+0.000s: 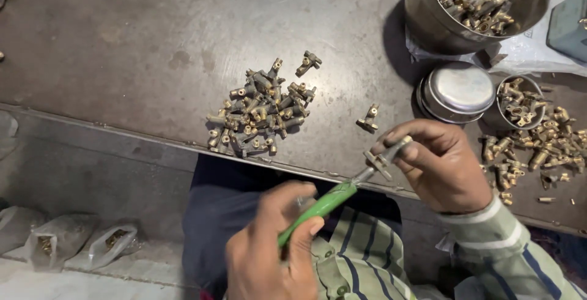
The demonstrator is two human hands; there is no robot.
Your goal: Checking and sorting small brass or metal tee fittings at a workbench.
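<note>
A dark, stained metal workbench (122, 49) fills most of the view, its front edge running above a grey concrete floor (73, 275). At the bench's far right stands a large steel bowl (428, 25) of brass fittings on white plastic sheeting (550, 49), with a round steel lid (457, 91) and a small steel cup (520, 101) nearer. A heap of brass fittings (257, 113) lies mid-bench. Three clear plastic bags (67, 242) sit on the floor, lower left. The left hand (275, 251) is wrapped around a green-handled tool (318, 205); the right hand (443, 162) pinches a small fitting (385, 156) at the tool's tip, just above the bench edge.
</note>
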